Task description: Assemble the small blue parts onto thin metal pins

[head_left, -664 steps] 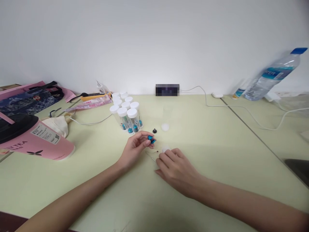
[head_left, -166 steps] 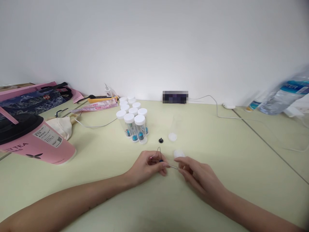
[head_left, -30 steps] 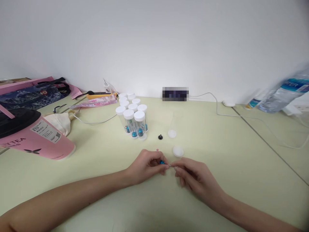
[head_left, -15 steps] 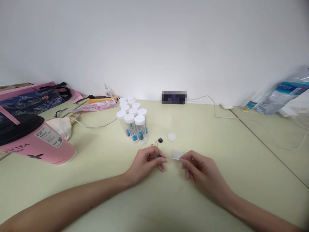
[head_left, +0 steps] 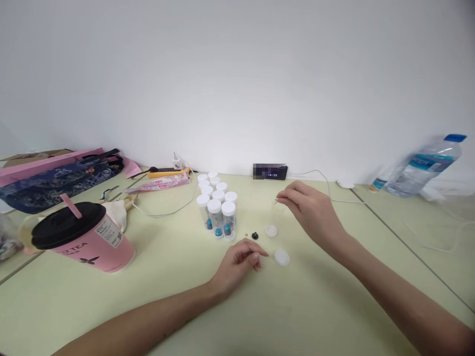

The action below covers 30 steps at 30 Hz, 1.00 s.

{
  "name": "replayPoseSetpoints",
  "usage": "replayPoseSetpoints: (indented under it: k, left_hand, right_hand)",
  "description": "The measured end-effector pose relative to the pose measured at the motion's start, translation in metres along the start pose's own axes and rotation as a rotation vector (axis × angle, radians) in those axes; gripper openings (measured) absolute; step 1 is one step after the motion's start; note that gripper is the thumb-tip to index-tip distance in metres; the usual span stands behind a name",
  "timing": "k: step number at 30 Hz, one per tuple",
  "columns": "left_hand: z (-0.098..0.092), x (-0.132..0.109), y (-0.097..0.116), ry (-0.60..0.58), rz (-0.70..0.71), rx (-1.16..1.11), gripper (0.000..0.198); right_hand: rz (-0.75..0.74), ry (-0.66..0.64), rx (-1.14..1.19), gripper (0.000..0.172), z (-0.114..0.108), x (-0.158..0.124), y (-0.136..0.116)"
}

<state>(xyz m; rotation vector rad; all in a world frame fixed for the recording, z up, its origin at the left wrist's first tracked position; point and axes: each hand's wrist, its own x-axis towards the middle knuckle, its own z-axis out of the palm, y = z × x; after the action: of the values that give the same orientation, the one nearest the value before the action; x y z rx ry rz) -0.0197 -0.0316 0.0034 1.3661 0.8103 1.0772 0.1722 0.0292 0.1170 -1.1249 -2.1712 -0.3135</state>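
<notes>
Left of frame: a pink tea cup (head_left: 87, 242) with a black lid is standing on the pale green table (head_left: 178, 291).

Centre: a cluster of white-capped vials (head_left: 217, 207) is standing upright. Just right of them a small black piece (head_left: 255, 236) is lying beside two white caps (head_left: 276, 244).

Lower centre: my left hand (head_left: 239, 264) is resting on the table with fingertips pinched together; what they are pinching I cannot tell.

Right of centre: my right hand (head_left: 311, 212) is hovering above the caps, pinching a thin needle (head_left: 276, 200) between thumb and forefinger, its tip pointing left.

Far right: a water bottle (head_left: 423, 165) is lying tilted.
</notes>
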Motion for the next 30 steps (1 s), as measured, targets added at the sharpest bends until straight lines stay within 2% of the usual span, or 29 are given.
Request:
replayPoseSetpoints:
  k: [3, 7, 8, 10, 14, 15, 19, 23, 27, 30]
  left_hand:
    - [0.001, 0.001, -0.002, -0.008, -0.003, -0.023, 0.019]
    - [0.003, 0.001, -0.003, -0.011, -0.045, -0.082, 0.020]
    - [0.003, 0.000, -0.003, -0.007, -0.061, -0.108, 0.020]
    - [0.004, 0.000, -0.002, 0.007, -0.083, -0.161, 0.018]
    - [0.003, -0.001, 0.002, 0.046, -0.044, -0.146, 0.017]
    - [0.003, -0.001, 0.004, 0.060, -0.029, -0.117, 0.017]
    - [0.003, -0.002, 0.007, 0.095, 0.045, -0.025, 0.017]
    - [0.006, -0.004, 0.009, 0.073, 0.173, -0.013, 0.013]
    - [0.008, -0.004, 0.007, 0.030, 0.200, 0.008, 0.012]
    - [0.007, -0.004, 0.004, 0.042, 0.212, -0.007, 0.013]
  right_hand:
    - [0.015, 0.044, 0.020, 0.013, 0.002, -0.001, 0.000]
    - [0.019, 0.146, 0.124, 0.016, -0.002, -0.013, -0.011]
    - [0.007, 0.124, 0.146, 0.016, -0.001, -0.018, -0.016]
    - [0.010, -0.009, 0.146, 0.018, 0.007, -0.027, -0.027]
    - [0.112, -0.525, -0.096, 0.026, 0.037, -0.040, -0.042]
    - [0.124, -0.560, -0.129, 0.024, 0.045, -0.041, -0.044]
    - [0.134, -0.603, -0.170, 0.013, 0.066, -0.041, -0.046]
    - [0.088, -0.616, -0.147, 0.008, 0.067, -0.049, -0.049]
    - [0.066, -0.614, -0.123, 0.004, 0.067, -0.061, -0.050]
    - [0.070, -0.612, -0.125, 0.007, 0.078, -0.059, -0.050]
